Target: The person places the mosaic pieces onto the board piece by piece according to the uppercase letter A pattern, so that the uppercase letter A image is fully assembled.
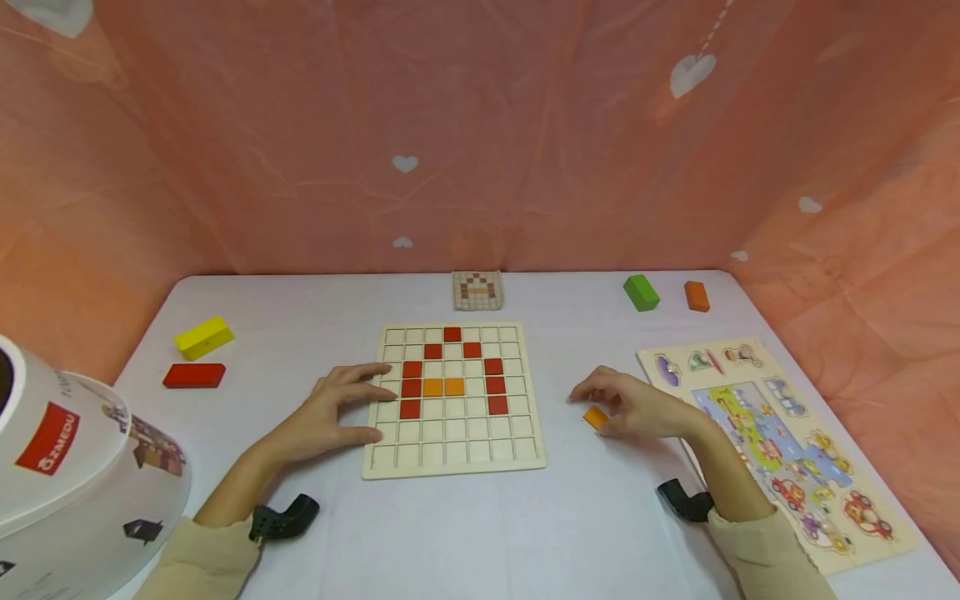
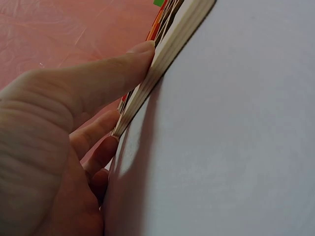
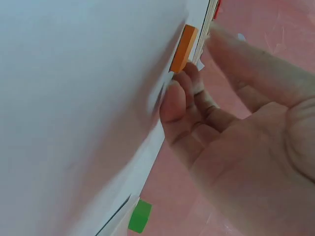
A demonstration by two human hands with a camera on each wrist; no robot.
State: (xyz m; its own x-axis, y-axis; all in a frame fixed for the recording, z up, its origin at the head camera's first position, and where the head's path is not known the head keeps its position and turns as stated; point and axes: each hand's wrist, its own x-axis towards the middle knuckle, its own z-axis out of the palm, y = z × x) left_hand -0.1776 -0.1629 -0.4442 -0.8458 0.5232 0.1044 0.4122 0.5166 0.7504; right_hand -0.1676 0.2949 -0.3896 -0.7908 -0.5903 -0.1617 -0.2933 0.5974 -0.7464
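A wooden grid board (image 1: 453, 429) lies flat in the middle of the table, with several red squares (image 1: 452, 334) and two orange squares (image 1: 454, 387) in its cells. At its left edge, my left hand (image 1: 330, 412) rests with fingers spread and fingertips on the rim; the left wrist view shows the thumb (image 2: 113, 73) against the board's side. Right of the board, my right hand (image 1: 637, 406) hovers low, fingers loosely bent beside a small orange block (image 3: 184, 48). In the right wrist view that block lies on the white tabletop, right at the fingertips.
Behind the board is a small pattern card (image 1: 477, 291). Yellow (image 1: 204, 337) and red (image 1: 194, 376) blocks lie left, beside a white bucket (image 1: 90, 500). Green (image 1: 641, 293) and orange-red (image 1: 697, 297) blocks stand back right; a picture puzzle board (image 1: 757, 367) lies under the right forearm.
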